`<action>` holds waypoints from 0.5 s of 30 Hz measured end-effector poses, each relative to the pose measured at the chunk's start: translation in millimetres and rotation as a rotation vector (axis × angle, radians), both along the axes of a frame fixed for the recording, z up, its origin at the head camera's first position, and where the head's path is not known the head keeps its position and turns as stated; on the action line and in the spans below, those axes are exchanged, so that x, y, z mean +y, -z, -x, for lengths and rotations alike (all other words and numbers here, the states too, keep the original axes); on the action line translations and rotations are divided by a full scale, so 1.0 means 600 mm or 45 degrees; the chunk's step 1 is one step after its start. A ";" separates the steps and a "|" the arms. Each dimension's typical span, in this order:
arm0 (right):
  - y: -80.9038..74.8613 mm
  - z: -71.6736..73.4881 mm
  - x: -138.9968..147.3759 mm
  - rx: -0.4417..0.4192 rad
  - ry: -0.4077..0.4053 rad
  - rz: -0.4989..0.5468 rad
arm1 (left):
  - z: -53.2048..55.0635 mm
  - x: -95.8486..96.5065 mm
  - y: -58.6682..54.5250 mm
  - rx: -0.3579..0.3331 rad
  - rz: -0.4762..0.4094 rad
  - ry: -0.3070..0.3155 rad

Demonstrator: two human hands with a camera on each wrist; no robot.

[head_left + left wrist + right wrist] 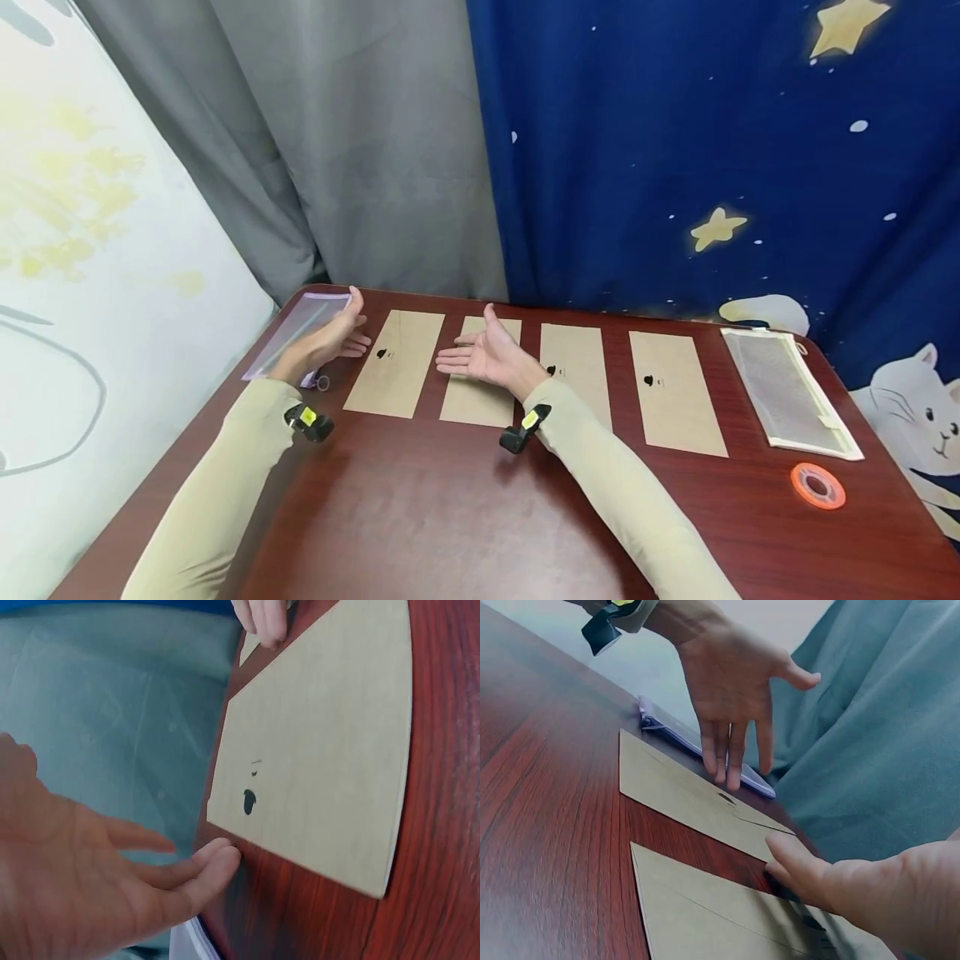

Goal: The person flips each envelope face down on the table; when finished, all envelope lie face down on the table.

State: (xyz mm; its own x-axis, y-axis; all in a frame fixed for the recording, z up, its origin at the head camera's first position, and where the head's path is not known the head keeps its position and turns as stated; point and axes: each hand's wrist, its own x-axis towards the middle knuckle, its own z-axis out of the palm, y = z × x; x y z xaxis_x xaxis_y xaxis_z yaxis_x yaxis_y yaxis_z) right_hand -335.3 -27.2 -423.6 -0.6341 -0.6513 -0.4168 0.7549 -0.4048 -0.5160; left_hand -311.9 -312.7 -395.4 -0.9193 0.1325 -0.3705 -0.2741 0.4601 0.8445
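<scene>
Both hands hover over the table with fingers extended, holding nothing. My left hand (332, 340) is between a purple-edged mesh pouch (288, 333) and the leftmost kraft-brown paper rectangle (397, 367), which bears a small black hat print. In the left wrist view, its fingertips (221, 862) appear beside that rectangle's edge. My right hand (491, 357), palm turned up and thumb raised, is above the second kraft rectangle (474, 404) and partly covers it. The right wrist view shows the left hand (731, 682) hanging fingers down, apart from the right hand (870, 885).
Two more kraft rectangles, a third (573, 354) partly behind my right forearm and a fourth (678, 392), continue the row. At the right lie a white-edged mesh zip pouch (787, 392) and an orange ring-shaped spool (817, 486). Curtains (397, 167) hang behind the table (420, 517).
</scene>
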 end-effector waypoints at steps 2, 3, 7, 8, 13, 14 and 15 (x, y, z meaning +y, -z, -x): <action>0.000 0.002 -0.004 -0.022 0.018 -0.009 | 0.005 0.009 0.003 -0.012 -0.002 -0.079; 0.000 0.002 -0.006 -0.027 0.021 -0.009 | 0.006 0.014 0.004 -0.017 0.004 -0.117; 0.000 0.002 -0.015 -0.045 0.029 -0.009 | 0.011 0.031 0.003 -0.057 0.099 -0.243; 0.000 0.002 -0.018 -0.045 0.034 -0.015 | 0.012 0.035 0.002 -0.063 0.122 -0.253; -0.002 -0.002 -0.027 -0.020 0.050 -0.075 | 0.019 0.048 0.000 -0.073 0.216 -0.265; -0.002 -0.002 -0.029 -0.015 0.046 -0.083 | 0.021 0.050 0.001 -0.075 0.231 -0.268; -0.003 -0.002 -0.029 -0.012 0.041 -0.092 | 0.023 0.050 0.002 -0.078 0.252 -0.271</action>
State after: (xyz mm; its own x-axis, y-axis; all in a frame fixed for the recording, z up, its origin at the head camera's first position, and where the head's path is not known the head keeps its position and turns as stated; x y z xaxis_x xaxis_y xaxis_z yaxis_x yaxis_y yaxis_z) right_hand -334.1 -44.9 -422.1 -0.6501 -0.5988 -0.4677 0.7470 -0.3909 -0.5377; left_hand -325.6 -282.4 -396.7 -0.8940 -0.1411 -0.4253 -0.4294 0.5414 0.7229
